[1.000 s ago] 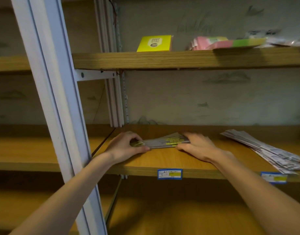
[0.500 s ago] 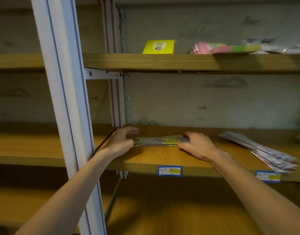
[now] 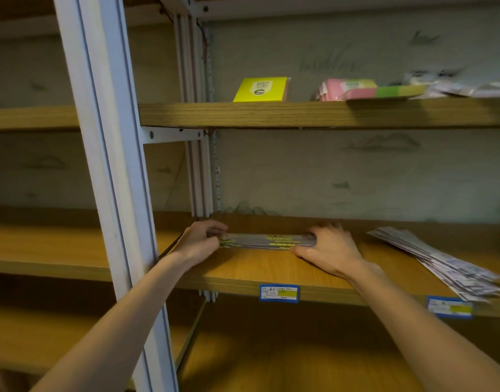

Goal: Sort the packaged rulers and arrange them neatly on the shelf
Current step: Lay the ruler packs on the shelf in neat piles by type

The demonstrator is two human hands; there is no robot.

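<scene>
A: Where's the ruler stack?
B: Stack of packaged rulers (image 3: 267, 241) lies flat on the middle wooden shelf (image 3: 243, 271), lengthwise left-to-right, toward the back, just right of the rear uprights (image 3: 197, 165).

A: Hands?
B: Left hand (image 3: 199, 241) is at the stack's left end, fingers curled over the top, thumb on the near side, so it grips that end. Right hand (image 3: 328, 250) is at the right end, fingers bent over the stack's end, thumb flat on the shelf in front. Looks like a grip too, but the fingertips are blurred.

A: Stack squared up?
B: Edges look roughly aligned; yellow print shows on the near faces. Can't read it.

A: Other rulers?
B: Second pile of packaged rulers (image 3: 443, 264) on the same shelf, well to the right, fanned out and angled, its near end overhanging the front edge. No hand on it.

A: Rest of the view?
B: Two blue-and-yellow price labels (image 3: 279, 292) on the shelf's front lip. Upper shelf (image 3: 299, 114) carries a yellow box (image 3: 260, 89) marked 2207, pink and green packs (image 3: 356, 90), and blurred clear-wrapped items (image 3: 469, 87) at far right. White front post (image 3: 107, 165) crosses the left forearm.
</scene>
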